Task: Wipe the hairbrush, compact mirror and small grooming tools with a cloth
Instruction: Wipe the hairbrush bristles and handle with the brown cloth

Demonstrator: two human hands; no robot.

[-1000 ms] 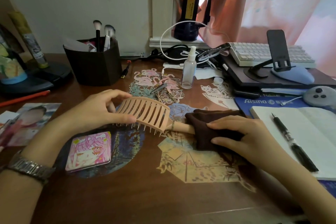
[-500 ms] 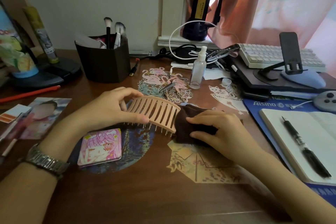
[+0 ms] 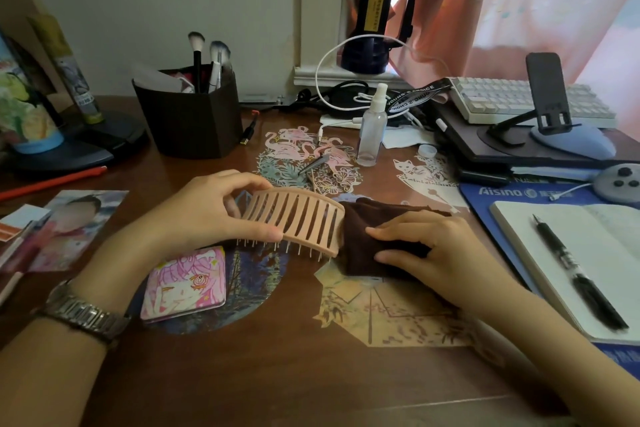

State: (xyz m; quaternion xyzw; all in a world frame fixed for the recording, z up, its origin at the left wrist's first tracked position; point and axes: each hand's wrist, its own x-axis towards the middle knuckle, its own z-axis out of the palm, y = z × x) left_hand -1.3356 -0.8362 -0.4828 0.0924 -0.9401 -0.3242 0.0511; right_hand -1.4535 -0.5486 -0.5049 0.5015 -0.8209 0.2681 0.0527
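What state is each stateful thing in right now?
hairbrush: held, bristles down
brown cloth: wrapped round the handle
left hand: grips hairbrush head
right hand: grips cloth
compact mirror: closed
spray bottle: upright, cap off
notebook: open

cloth (image 3: 367, 239) slid up handle, against hairbrush (image 3: 294, 222) head

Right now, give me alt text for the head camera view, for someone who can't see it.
The left hand holds a peach vented hairbrush by its head while the right hand grips a brown cloth wrapped around its handle end. A pink compact mirror lies closed on the wooden desk below the brush.
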